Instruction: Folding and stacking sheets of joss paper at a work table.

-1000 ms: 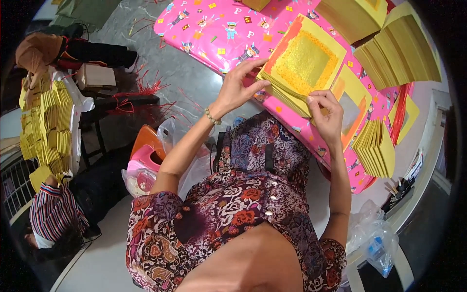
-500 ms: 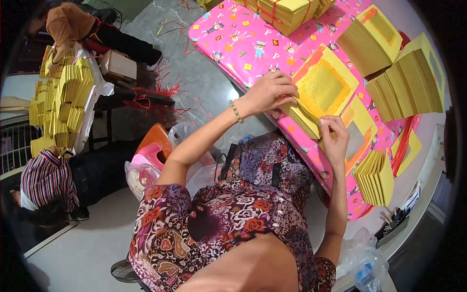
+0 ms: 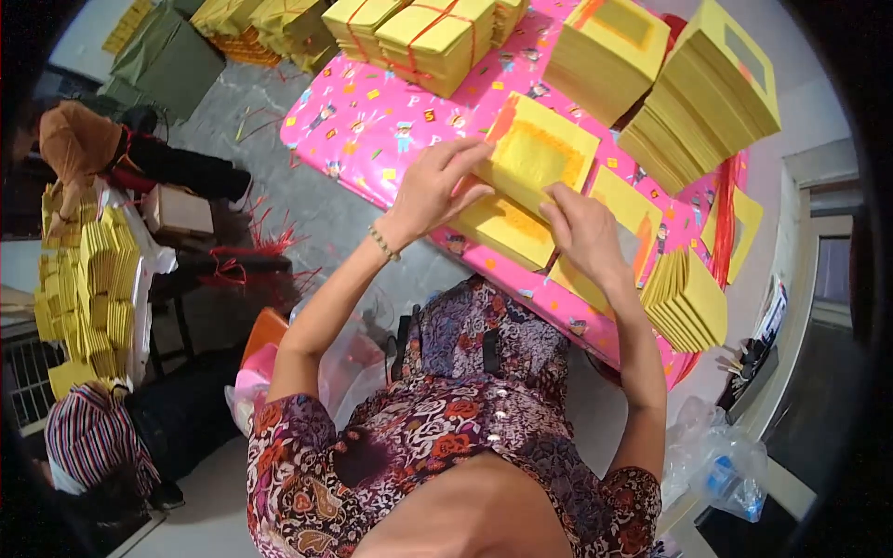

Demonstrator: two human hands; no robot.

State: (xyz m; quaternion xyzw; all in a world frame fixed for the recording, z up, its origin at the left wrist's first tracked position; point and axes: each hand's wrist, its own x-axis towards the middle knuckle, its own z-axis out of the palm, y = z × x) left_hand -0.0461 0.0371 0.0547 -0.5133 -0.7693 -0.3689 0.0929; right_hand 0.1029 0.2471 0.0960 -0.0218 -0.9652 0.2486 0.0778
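Note:
A yellow paper sheet with a gold, orange-edged square is bent up over a stack of similar sheets at the pink table's near edge. My left hand holds its left side, fingers on top and thumb lower down. The near right corner is pinched between the thumb and fingers of my right hand. Under and beside my right hand lies another yellow sheet with a silver square and an orange band. A fanned bundle of folded yellow paper stands to the right.
Tall yellow paper stacks stand at the far right, near red strings. Red-tied bundles sit at the table's far side. Two people work at a left table heaped with yellow paper. A plastic bag lies at lower right.
The sheet's near edge has been lifted and bent away from me, exposing the gold square on the stack beneath. My right hand has risen with it. The whole view has shifted.

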